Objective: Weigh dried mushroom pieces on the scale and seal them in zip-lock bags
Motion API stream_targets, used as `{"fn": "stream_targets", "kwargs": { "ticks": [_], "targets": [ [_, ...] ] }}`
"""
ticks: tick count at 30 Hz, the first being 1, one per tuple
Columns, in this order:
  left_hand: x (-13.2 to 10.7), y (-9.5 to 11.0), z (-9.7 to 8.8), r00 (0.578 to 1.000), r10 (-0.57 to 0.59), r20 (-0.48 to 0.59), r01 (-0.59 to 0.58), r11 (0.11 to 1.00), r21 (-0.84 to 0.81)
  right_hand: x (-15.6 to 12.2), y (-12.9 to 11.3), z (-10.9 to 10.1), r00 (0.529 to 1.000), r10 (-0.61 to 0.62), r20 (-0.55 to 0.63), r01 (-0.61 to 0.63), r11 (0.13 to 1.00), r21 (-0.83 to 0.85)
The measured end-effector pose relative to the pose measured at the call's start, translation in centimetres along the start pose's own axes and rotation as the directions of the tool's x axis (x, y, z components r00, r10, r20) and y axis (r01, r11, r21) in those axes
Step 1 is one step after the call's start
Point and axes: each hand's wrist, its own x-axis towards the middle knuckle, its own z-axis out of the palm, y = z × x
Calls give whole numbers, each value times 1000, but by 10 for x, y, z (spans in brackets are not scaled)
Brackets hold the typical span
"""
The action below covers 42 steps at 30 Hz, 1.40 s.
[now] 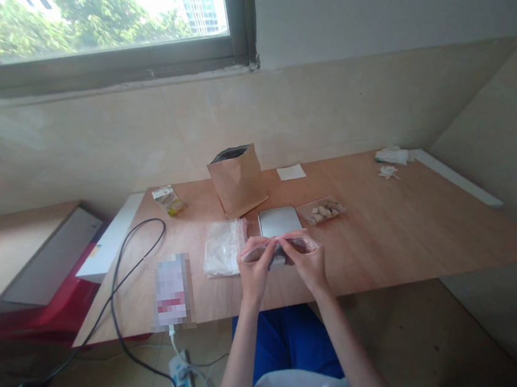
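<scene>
Both hands are together near the front of the table, pinching a clear zip-lock bag (307,245) by its pinkish top edge. My left hand (256,267) grips the left side and my right hand (310,265) the right, thumbs meeting in the middle. Something dark shows inside the bag, too small to make out. Just beyond the hands lies a flat silver scale (280,219), its front partly hidden by them. Left of my left hand rests a stack of clear zip-lock bags (221,250). A filled clear bag with pale brown pieces (326,211) lies right of the scale.
An open brown paper pouch (239,183) stands behind the scale. A small carton (169,200), a black cable (113,282) and a blurred phone-like object (171,292) are at left. A white paper (291,172) and white crumpled items (389,172) lie farther back. A power strip (183,386) is below.
</scene>
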Motion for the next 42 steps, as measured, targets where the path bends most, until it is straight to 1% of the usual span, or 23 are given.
{"fn": "stream_targets", "kwargs": {
  "ticks": [6,9,12,17,21,27,31,34,38,42],
  "targets": [
    [5,1,-4,996,7,91,-7,1000,-2,7,-4,-12,997,-5,82,5,1000,-4],
    [6,1,-6,996,23,85,-25,999,22,8,-3,-15,992,31,124,-31,1000,-4],
    [6,0,-6,997,28,65,-30,999,32,8,-2,-15,989,30,146,-28,1000,-11],
    [4,-2,-7,1000,11,10,-11,999,33,8,-1,-15,990,-4,140,4,1000,0],
    [3,-2,-7,1000,13,7,-13,999,47,7,-2,-15,992,-14,128,12,1000,15],
    [-1,-4,-2,999,51,4,-51,993,102,3,-4,-7,999,22,37,-22,1000,20],
    [-3,-8,1,998,69,-12,-67,990,125,1,-4,-3,1000,11,-14,-11,1000,-2],
    [-2,-9,0,997,76,-21,-73,990,125,2,-5,-4,1000,14,21,-14,1000,-11],
    [0,-12,-1,997,82,12,-83,991,109,4,-3,-7,996,19,91,-19,1000,-2],
    [0,-16,-1,994,101,30,-104,985,136,4,-1,-5,998,25,60,-24,1000,-15]
  ]
}}
